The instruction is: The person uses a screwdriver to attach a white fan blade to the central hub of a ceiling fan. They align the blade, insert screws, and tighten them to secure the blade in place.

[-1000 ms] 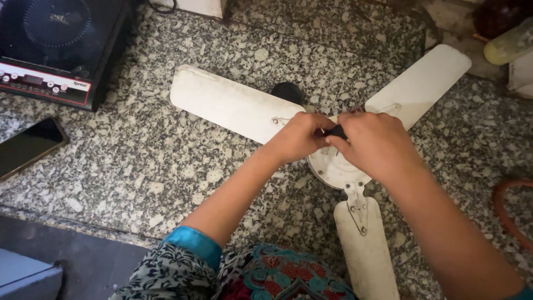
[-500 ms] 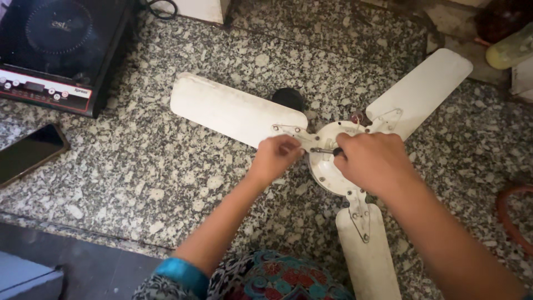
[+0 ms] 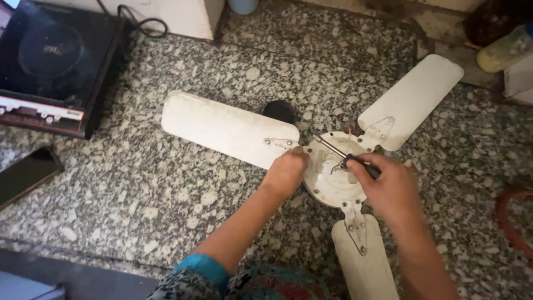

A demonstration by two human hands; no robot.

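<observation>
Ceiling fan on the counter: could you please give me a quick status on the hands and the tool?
Left hand resting on ceiling fan hub edge by the left blade. Right hand gripping screwdriver, tip angled up-left over hub. Nothing blocking the hub.

A: Non-work stuff?
B: Speckled granite counter (image 3: 166, 183). Black induction cooktop (image 3: 53, 66) at 10 o'clock, its black cord (image 3: 145, 22) just beside. Dark phone (image 3: 25, 175) at 9 o'clock, lying flat.
A: Right side?
B: Yellowish bottle (image 3: 502, 49) at 2 o'clock, reddish hose loop (image 3: 508, 219) at 4 o'clock. Blue cup base (image 3: 242, 5) at 12.
</observation>
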